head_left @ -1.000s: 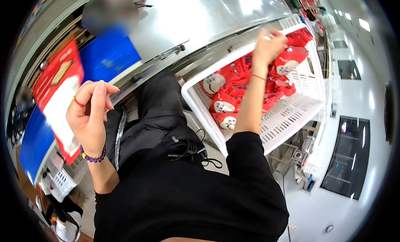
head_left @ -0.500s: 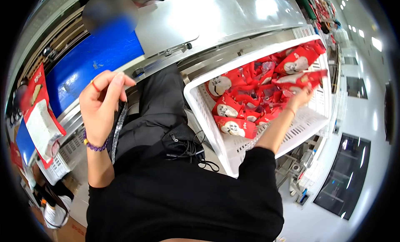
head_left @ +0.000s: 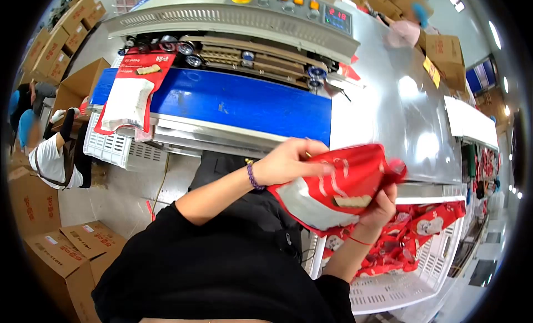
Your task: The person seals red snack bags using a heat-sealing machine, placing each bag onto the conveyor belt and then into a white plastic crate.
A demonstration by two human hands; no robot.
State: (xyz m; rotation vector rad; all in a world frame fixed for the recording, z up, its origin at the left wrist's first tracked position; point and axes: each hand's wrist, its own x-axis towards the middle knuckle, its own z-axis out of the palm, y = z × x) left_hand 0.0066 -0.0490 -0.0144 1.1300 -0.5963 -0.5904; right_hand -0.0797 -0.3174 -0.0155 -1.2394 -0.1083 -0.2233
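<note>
Between my hands, in front of my body, a red food pouch (head_left: 355, 167) with a pale panel is held tilted. My left hand (head_left: 291, 166), with a purple bead bracelet at the wrist, grips its left upper edge. My right hand (head_left: 380, 208) pinches its right edge near the top. Beneath my right forearm stands a white crate (head_left: 444, 251) with several red pouches (head_left: 397, 242) in it. Another red and white pouch (head_left: 130, 92) hangs upright from the sealing machine (head_left: 222, 28), over the left end of its blue belt (head_left: 239, 103).
A steel table (head_left: 411, 112) extends to the right of the belt. Left of me are a white basket (head_left: 108, 148), open cardboard boxes (head_left: 78, 248) and a person in a white shirt (head_left: 53, 156). Stacked cartons (head_left: 61, 39) stand at the back left.
My right hand has come up out of the crate with a pouch. My left hand has moved right and taken hold of it too. The view has turned left toward the machine.
</note>
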